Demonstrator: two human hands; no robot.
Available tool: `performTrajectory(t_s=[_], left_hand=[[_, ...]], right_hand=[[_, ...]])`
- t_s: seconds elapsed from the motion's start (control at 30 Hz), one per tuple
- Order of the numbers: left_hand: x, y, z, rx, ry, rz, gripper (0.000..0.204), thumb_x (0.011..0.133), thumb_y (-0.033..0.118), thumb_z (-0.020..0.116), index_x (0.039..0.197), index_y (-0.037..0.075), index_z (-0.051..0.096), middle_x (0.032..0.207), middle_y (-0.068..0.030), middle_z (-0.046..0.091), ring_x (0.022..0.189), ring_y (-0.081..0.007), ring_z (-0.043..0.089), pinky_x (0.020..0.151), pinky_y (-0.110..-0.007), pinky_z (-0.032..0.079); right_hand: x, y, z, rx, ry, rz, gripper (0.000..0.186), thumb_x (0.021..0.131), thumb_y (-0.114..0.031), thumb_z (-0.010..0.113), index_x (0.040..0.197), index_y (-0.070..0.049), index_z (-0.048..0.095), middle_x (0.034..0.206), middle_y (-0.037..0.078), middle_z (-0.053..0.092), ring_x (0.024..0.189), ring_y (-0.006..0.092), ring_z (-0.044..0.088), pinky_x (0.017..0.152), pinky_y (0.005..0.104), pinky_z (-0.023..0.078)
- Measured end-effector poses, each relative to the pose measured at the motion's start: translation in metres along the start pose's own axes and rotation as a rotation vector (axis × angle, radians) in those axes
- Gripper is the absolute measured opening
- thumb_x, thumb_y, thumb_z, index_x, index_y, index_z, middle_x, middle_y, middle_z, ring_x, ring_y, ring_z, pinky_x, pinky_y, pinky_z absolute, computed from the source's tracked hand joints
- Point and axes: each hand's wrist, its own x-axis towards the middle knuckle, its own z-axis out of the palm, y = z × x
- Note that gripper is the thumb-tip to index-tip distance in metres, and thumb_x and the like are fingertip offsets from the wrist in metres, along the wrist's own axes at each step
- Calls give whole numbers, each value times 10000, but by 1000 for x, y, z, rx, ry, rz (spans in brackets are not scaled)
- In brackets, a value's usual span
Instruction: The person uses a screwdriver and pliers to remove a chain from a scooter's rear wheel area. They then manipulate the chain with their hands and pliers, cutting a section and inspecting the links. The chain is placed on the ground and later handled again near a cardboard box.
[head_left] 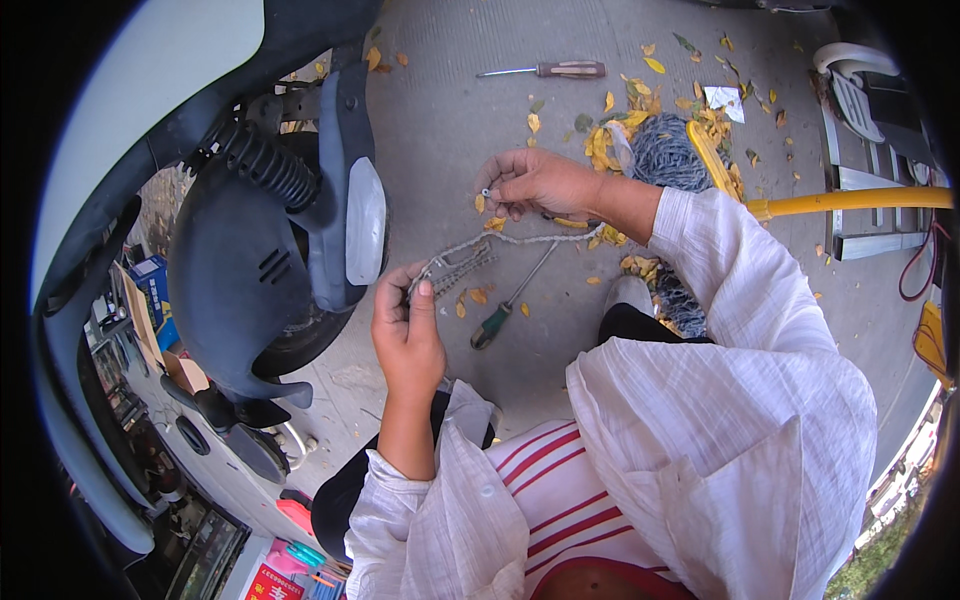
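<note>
My left hand [408,325] is closed around a bunched grey strand [462,262], with loops of it hanging past the fingertips. The strand looks braided; cord or chain, I cannot tell. A length of it [530,240] stretches right, passing below my right wrist. My right hand [535,185] pinches a small shiny metal piece [487,192] between thumb and finger. Below the strand, a screwdriver with a dark green handle [490,328] lies on the ground. Farther off lies another screwdriver with a brownish handle [570,70].
Close on the left stands a scooter's wheel with a dark mudguard [225,270] and a coil spring [265,165]. A grey string mop [668,150] with a yellow pole [850,202] lies to the right among fallen leaves. My shoe [630,292] rests beside it. A metal frame [880,245] is at far right.
</note>
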Motion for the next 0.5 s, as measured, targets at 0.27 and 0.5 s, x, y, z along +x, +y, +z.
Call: performTrajectory(t_s=[0.27, 0.5], left_hand=[[-1, -2, -1, 23, -1, 17, 210, 954, 132, 558, 1109, -8, 580, 897, -6, 578, 764, -58, 486, 717, -203, 412], [-2, 4, -3, 43, 21, 44, 204, 954, 135, 560, 1097, -10, 582, 887, -5, 572, 749, -57, 476, 703, -203, 404]], right_hand=[[-4, -20, -57, -179, 345, -44, 270, 914, -274, 544, 814, -31, 608, 628, 11, 517, 642, 129, 554, 585, 272, 446], [-34, 46, -90, -1747, 64, -96, 174, 730, -184, 646, 875, -89, 662, 791, 100, 655, 820, 304, 635, 707, 420, 501]])
